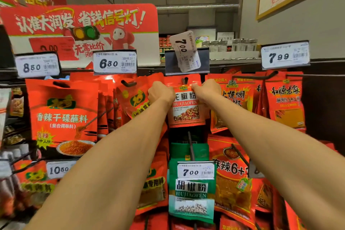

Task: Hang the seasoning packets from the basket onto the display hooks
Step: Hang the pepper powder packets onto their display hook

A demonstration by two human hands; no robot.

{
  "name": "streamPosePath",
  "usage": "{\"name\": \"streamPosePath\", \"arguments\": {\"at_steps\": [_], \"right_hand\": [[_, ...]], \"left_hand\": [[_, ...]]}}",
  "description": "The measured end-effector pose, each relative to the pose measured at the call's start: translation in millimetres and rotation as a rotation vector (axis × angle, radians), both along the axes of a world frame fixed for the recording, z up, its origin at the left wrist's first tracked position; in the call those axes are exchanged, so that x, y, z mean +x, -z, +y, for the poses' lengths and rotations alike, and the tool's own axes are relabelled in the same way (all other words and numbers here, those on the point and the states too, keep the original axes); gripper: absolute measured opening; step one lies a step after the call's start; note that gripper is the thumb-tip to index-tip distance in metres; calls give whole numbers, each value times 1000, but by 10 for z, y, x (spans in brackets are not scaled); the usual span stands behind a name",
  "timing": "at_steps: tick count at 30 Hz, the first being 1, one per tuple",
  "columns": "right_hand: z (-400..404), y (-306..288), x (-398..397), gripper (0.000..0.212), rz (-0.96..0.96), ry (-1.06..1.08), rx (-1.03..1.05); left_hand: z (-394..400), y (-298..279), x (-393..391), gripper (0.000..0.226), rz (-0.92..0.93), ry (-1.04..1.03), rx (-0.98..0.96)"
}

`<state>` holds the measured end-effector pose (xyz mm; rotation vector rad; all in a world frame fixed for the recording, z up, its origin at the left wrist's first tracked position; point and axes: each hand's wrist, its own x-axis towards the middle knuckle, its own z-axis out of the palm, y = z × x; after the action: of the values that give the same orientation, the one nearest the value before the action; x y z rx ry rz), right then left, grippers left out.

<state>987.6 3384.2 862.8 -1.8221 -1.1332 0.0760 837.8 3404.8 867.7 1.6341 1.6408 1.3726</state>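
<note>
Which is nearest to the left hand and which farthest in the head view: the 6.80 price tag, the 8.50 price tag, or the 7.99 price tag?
From the left hand, which grips the red huajiao packet:
1. 6.80 price tag, just up and to the left.
2. 8.50 price tag, far left on the rail.
3. 7.99 price tag, far right, beyond the right hand.

Rack: display hooks (185, 80) carrying hanging packets.
On the centre hook: red packet (186, 110).
Below it: green packet (191, 190).
Left of it: large red packet (63, 114).
</note>
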Motion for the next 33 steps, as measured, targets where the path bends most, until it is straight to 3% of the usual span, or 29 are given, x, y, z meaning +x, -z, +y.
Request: {"name": "streamPosePath", "arguments": {"at_steps": [4,6,9,11,17,22,33], "right_hand": [[-467,68,10,31,4,28,134],[-730,60,-16,24,163,10,230],[-1199,82,-143,17,478,-218,254],[-1552,141,-218,16,507,-349,245],[-2457,626,-426,13,606,-561,203],[-2816,1720,-400,24,732,-531,4],[-3636,4984,-350,24,963,-143,-711]], "left_hand": [[-283,154,-169,22,37,188,49],[-494,241,-307,24,-65,305,73],[-836,271,-536,16,-280,457,35],[-1065,253,-699,16,-399,548,-35],[-1741,588,-1014,20,-497,641,-137],[-2280,1600,-1079,21,-502,567,-353],[-3293,4772,-1282,20,-449,132,-1041]]}}
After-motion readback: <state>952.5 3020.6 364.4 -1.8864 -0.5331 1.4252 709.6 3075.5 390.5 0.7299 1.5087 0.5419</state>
